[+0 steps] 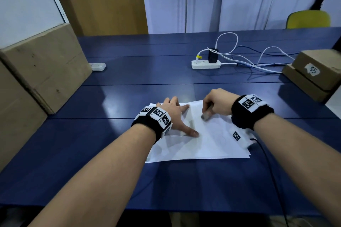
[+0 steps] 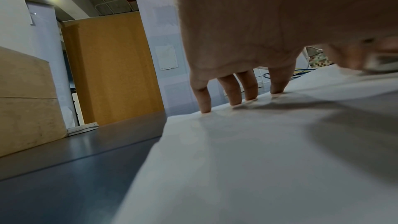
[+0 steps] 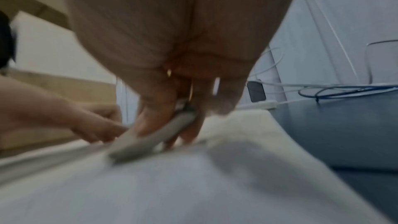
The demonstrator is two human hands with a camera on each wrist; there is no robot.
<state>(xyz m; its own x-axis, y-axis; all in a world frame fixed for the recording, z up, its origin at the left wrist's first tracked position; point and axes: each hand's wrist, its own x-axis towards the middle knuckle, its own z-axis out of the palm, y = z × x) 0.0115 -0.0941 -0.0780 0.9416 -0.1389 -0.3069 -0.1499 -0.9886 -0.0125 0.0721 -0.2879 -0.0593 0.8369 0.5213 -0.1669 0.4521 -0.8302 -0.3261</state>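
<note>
In the lower middle of the head view, a thin stack of white paper (image 1: 212,145) lies flat on the blue bench (image 1: 147,75). Several sheet edges show at its lower right corner, but their number cannot be counted. Its long axis runs from the near edge of the bench toward the far side, skewed a little so that the near end sits further right in the frame.

Two hands are on it. The left hand (image 1: 173,116) lies spread and flat on the upper left part of the stack, and in the left wrist view four fingertips (image 2: 233,91) press on the sheet. The right hand (image 1: 217,103), just to the right, is curled, its thumb and fingers pinching one small pale block (image 1: 205,116), perhaps an eraser, whose lower end touches the top sheet. In the right wrist view this block (image 3: 150,135) slants from lower left to upper right.

Two white power strips lie further back. One (image 1: 206,64), at upper right of centre, carries a single black adapter (image 1: 213,55); the other (image 1: 97,66) is at the left. Two large cardboard boxes (image 1: 46,64) stand at the left edge, and two smaller stacked boxes (image 1: 317,68) at the right. One yellow chair (image 1: 309,19) is behind the bench.
</note>
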